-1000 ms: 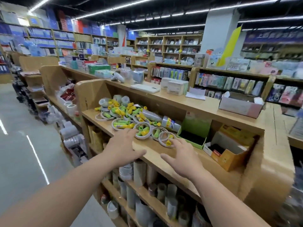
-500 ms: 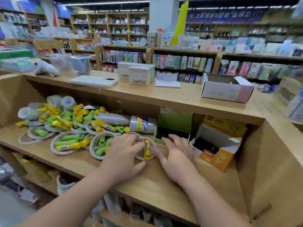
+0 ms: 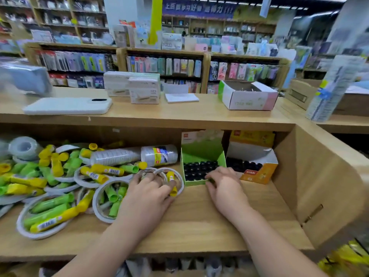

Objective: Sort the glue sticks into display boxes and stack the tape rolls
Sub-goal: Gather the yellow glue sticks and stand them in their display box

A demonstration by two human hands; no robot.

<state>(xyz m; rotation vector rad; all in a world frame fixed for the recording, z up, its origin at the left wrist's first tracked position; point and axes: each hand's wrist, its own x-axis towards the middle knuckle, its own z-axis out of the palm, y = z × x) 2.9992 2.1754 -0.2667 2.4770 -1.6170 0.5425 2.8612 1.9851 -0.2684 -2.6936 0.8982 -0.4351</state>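
From the head view, my left hand (image 3: 147, 196) lies curled over 2 tape rolls (image 3: 180, 183), a yellow glue stick (image 3: 171, 177) by the thumb; whether I pinch it I cannot tell. My right hand (image 3: 226, 189) curls its fingers over the front rim of the green display box (image 3: 201, 154), nearly full of black caps. Lifting the stick could snag a ring and send loose glue sticks (image 3: 50, 208) off the shelf (image 3: 199, 226). The blue banner (image 3: 197, 10) shows blurred Chinese characters; the box logos are unreadable.
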